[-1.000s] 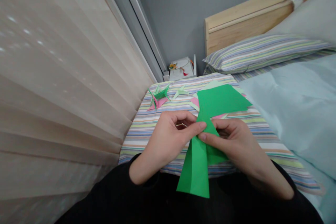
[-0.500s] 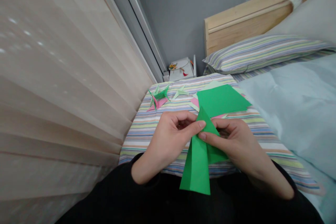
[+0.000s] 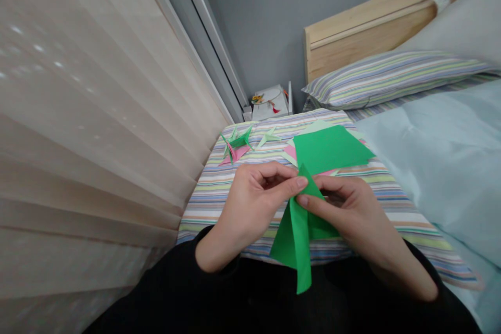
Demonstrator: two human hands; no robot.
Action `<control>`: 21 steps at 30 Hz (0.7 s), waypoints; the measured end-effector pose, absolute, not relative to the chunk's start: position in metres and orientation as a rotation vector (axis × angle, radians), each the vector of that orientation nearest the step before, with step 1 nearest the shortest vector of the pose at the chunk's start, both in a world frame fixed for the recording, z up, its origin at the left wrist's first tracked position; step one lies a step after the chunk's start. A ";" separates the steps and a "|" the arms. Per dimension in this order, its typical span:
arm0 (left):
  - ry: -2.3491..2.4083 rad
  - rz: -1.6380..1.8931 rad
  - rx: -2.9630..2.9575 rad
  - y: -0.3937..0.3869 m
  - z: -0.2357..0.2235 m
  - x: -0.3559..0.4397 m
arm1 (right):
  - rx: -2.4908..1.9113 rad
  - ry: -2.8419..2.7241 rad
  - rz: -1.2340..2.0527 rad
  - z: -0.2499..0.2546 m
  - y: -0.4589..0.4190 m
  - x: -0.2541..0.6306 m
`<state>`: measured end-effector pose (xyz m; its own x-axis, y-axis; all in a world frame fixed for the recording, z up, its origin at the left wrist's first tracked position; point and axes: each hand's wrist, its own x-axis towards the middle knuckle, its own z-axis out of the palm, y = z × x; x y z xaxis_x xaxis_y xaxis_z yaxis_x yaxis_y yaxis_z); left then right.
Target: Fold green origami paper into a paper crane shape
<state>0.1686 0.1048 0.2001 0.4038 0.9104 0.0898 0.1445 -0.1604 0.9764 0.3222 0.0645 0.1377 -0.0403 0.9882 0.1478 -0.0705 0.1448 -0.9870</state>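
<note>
Both of my hands pinch a partly folded sheet of green paper (image 3: 302,237) in front of my body. My left hand (image 3: 252,203) grips it near its pointed top, thumb on the front face. Just to the right, my right hand (image 3: 350,209) has its thumb pressed on the front, close to the left thumb. The remaining fingers of both hands are mostly hidden behind the paper. Below the thumbs a narrow flap hangs down, with wider folds spreading to either side. Beyond my hands lies a flat green sheet (image 3: 332,146) on a stack of paper.
Folded paper cranes (image 3: 238,142) in green and pink, and a pale green folded piece (image 3: 269,138), rest on the striped cloth (image 3: 211,203). A beige curtain (image 3: 97,141) borders the left. At right are a light blue quilt (image 3: 438,151) and a striped pillow (image 3: 399,78).
The hanging front flap has narrowed and swung right, showing more of the fold behind it on the left. My hands have barely moved.
</note>
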 end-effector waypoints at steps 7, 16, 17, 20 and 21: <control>0.902 0.958 1.480 0.106 0.191 0.170 | -1.004 -1.185 1.141 0.140 0.064 0.321; 0.934 1.054 1.466 0.111 0.194 0.172 | -1.016 -1.249 1.140 0.142 0.062 0.322; 0.940 1.063 1.463 0.112 0.195 0.172 | -1.012 -1.253 1.146 0.143 0.062 0.322; 0.948 1.110 1.455 0.114 0.195 0.169 | -1.007 -1.243 1.171 0.142 0.062 0.322; 0.942 1.112 1.466 0.114 0.195 0.168 | -1.012 -1.232 1.175 0.141 0.062 0.322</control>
